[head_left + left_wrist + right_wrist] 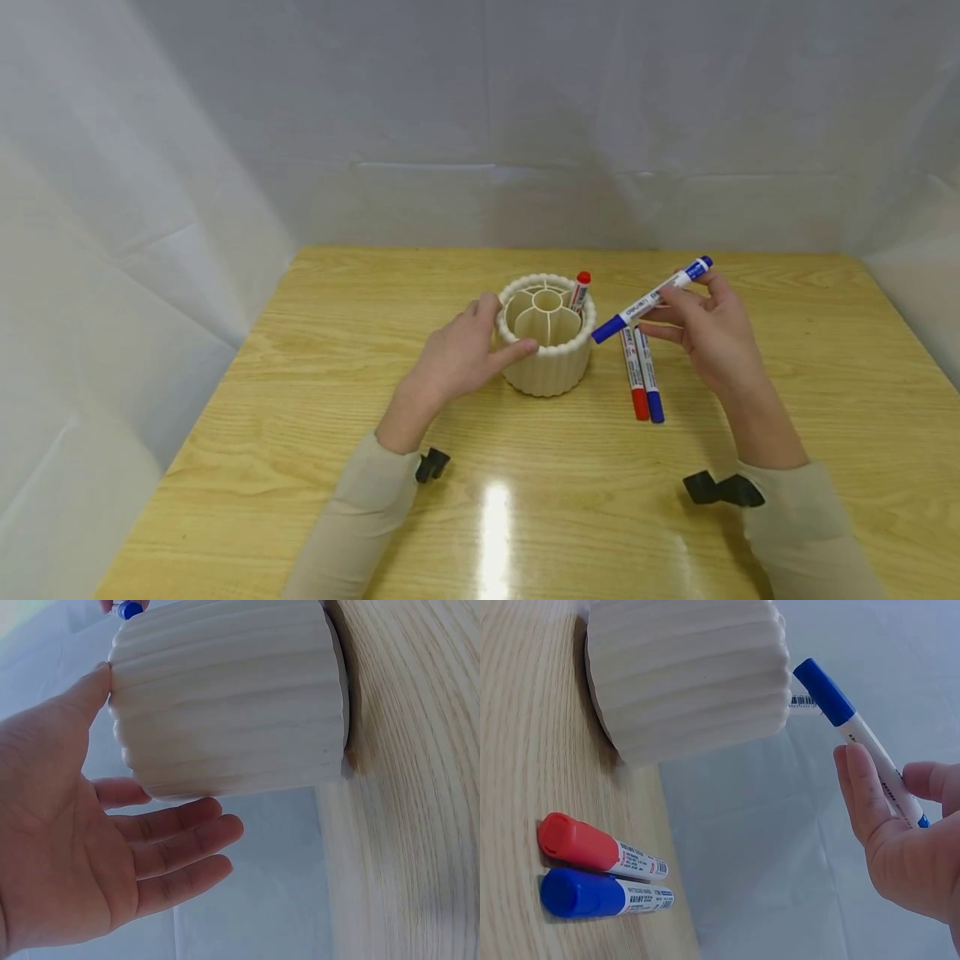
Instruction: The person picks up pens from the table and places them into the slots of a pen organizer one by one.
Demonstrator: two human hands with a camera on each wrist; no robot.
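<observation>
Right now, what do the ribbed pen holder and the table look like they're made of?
The ribbed pen holder looks like matte cream plastic or perhaps ceramic: evenly moulded flutes, thin inner dividers, no shine; I can't tell which. The table looks like light wood or wood-look laminate with a glossy coat: visible grain and a bright lamp reflection near the front edge.

I see my left hand [457, 358] lying open, fingers straight and slightly spread, thumb pointing forward and rightward. My right hand [708, 325] is raised just right of it, fingers [862, 791] curled and pinching inward with the thumb. Both forearms in beige sleeves angle inward.
</observation>
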